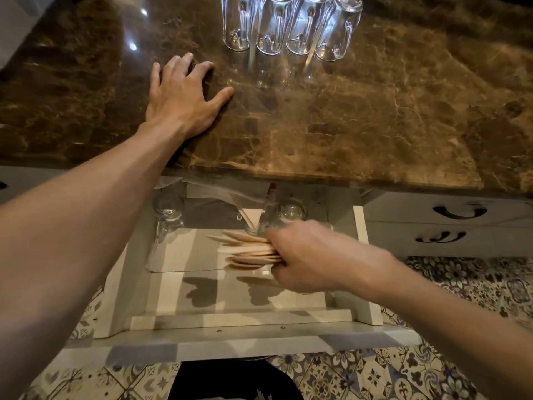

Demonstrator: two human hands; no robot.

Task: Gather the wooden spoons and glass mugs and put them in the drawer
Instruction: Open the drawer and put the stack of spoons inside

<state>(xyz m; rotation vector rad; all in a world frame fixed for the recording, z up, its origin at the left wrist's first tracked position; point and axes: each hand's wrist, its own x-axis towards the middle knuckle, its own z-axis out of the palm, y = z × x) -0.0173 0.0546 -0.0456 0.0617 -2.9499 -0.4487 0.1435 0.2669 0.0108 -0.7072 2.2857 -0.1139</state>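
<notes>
Several clear glass mugs (291,24) stand in a row at the back of the brown marble counter (375,111). My left hand (181,96) rests flat on the counter, fingers spread, left of the mugs and apart from them. Below the counter edge the white drawer (366,255) is pulled out. My right hand (302,255) is inside it, closed on a bundle of pale wooden spoons (248,251) whose bowls fan out to the left, just above the drawer floor. More glass mugs (168,209) lie at the drawer's back, partly under the counter.
Closed white drawers with dark curved handles (460,212) sit to the right of the open one. Patterned floor tiles (432,370) show below. The drawer's front panel (230,339) juts toward me.
</notes>
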